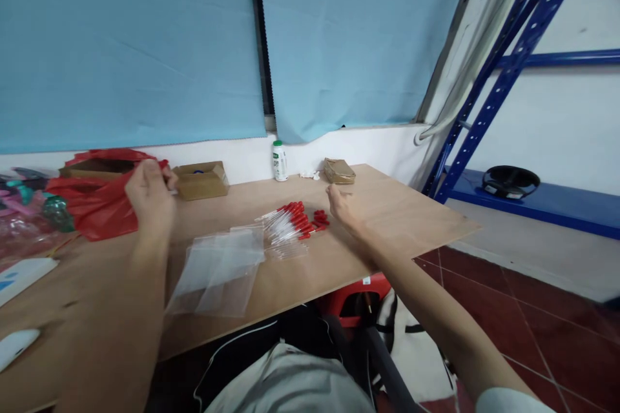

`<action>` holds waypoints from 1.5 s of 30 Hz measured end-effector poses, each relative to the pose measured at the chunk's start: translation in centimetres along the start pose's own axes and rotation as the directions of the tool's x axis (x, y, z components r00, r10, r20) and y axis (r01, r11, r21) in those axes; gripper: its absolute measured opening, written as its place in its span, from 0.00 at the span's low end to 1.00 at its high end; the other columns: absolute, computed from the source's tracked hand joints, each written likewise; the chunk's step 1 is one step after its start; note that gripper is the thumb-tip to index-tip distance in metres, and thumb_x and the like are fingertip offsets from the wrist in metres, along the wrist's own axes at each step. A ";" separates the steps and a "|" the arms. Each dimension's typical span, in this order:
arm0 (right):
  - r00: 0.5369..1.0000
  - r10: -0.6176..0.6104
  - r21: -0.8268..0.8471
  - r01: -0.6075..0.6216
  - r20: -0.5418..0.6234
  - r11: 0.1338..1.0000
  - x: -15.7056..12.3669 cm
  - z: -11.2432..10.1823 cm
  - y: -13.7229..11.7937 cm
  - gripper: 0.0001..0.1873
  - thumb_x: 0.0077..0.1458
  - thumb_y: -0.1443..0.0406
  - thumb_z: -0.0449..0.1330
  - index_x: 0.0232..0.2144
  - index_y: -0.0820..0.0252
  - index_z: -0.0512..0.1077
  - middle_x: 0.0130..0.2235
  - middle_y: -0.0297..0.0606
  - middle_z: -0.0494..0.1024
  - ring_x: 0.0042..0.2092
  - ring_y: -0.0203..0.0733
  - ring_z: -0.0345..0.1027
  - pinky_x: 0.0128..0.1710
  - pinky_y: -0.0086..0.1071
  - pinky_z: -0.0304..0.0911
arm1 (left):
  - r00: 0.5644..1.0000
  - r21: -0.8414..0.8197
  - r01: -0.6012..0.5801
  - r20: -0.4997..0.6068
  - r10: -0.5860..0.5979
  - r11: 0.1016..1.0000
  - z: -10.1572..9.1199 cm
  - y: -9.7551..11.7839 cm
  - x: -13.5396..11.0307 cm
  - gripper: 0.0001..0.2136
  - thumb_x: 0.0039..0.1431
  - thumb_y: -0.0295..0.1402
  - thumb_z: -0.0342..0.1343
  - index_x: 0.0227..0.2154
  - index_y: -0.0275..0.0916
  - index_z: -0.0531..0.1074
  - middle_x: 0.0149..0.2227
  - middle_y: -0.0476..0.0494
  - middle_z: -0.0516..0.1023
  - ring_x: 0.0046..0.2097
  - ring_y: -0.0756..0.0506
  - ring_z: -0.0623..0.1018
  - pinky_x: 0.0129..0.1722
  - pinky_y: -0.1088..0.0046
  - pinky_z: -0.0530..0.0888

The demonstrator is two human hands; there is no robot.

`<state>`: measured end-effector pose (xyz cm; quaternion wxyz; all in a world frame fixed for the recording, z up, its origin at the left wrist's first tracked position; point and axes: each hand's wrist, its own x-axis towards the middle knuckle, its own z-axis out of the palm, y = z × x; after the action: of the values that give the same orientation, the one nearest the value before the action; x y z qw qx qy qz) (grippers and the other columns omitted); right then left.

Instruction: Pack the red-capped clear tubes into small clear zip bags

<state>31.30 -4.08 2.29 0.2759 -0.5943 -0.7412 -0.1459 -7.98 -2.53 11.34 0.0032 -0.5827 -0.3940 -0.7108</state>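
My left hand [151, 197] is raised at the left, its fingers closed on the edge of a red plastic bag [104, 210]. The bag sits around a brown cardboard box. My right hand [340, 206] is closed over the right part of the table; what its fingers hold, if anything, is hidden. Just left of it lie several small red pieces [320, 218] and a pile of slender clear sticks with red ends [290, 222]. A few clear thin pieces [290, 250] lie in front of the pile. Flat clear plastic bags [220, 271] overlap nearer to me.
An open cardboard box [201, 182], a white bottle with a green cap [279, 161] and a small brown package [338, 171] stand along the wall. Plastic-wrapped items [26, 213] crowd the far left. A blue shelf [571, 203] stands at the right.
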 end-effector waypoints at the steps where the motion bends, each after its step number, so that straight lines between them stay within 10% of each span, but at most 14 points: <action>1: 0.999 -0.018 0.030 0.019 -0.039 0.999 0.2 -0.2 0.3 0.23 0.77 0.59 0.39 0.47 0.64 0.71 0.35 0.45 0.78 0.34 0.42 0.70 0.36 0.31 0.60 | 1.000 -0.084 -0.026 0.015 0.027 0.996 0.0 0.4 0.3 0.19 0.75 0.45 0.44 0.29 0.39 0.63 0.26 0.52 0.65 0.26 0.53 0.65 0.28 0.76 0.63; 7: 0.964 -0.171 0.420 0.243 -0.202 0.874 -0.6 -1.7 -2.8 0.20 0.74 0.55 0.49 0.45 0.57 0.78 0.43 0.44 0.76 0.48 0.46 0.69 0.54 0.39 0.64 | 0.933 -0.062 -0.014 0.357 0.035 0.998 5.2 3.2 -4.1 0.16 0.71 0.45 0.53 0.35 0.39 0.76 0.30 0.47 0.75 0.33 0.49 0.74 0.34 0.74 0.70; 15: 0.955 -0.219 0.877 -0.075 0.200 0.475 -3.7 -0.6 -5.3 0.15 0.66 0.54 0.60 0.44 0.59 0.76 0.37 0.37 0.82 0.39 0.41 0.74 0.45 0.34 0.68 | 0.808 -0.016 0.030 0.589 -0.015 0.999 8.6 0.8 -8.3 0.12 0.66 0.41 0.58 0.44 0.39 0.79 0.46 0.42 0.82 0.41 0.47 0.79 0.39 0.72 0.75; 28: 0.938 -0.312 0.636 0.151 0.148 0.757 -4.7 1.8 -5.1 0.06 0.55 0.62 0.74 0.32 0.57 0.82 0.37 0.37 0.81 0.45 0.41 0.71 0.50 0.34 0.62 | 0.716 0.019 -0.146 0.693 0.092 0.989 10.2 1.7 -12.2 0.06 0.65 0.33 0.60 0.41 0.41 0.80 0.45 0.44 0.76 0.48 0.44 0.78 0.53 0.65 0.74; 35: 0.974 -0.121 0.807 -0.088 0.193 0.585 -4.3 1.7 -4.7 0.15 0.61 0.57 0.67 0.45 0.58 0.72 0.32 0.31 0.81 0.33 0.38 0.73 0.40 0.32 0.66 | 0.619 -0.024 -0.169 0.776 0.125 0.985 10.5 1.7 -13.1 0.07 0.65 0.33 0.59 0.44 0.42 0.79 0.44 0.44 0.81 0.46 0.43 0.79 0.51 0.63 0.74; 45: 0.980 -0.082 0.897 -0.128 0.179 0.424 -2.4 1.0 -3.6 0.17 0.60 0.53 0.64 0.41 0.60 0.72 0.34 0.34 0.79 0.33 0.37 0.70 0.36 0.31 0.66 | 0.611 -0.089 -0.197 0.768 0.193 0.976 11.1 2.7 -14.1 0.05 0.66 0.33 0.60 0.44 0.43 0.76 0.44 0.45 0.81 0.47 0.43 0.79 0.51 0.64 0.74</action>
<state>27.89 -6.38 0.45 0.4794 -0.3744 -0.7183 0.3377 6.95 -4.52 1.28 -0.0871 -0.8696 -0.2931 -0.3878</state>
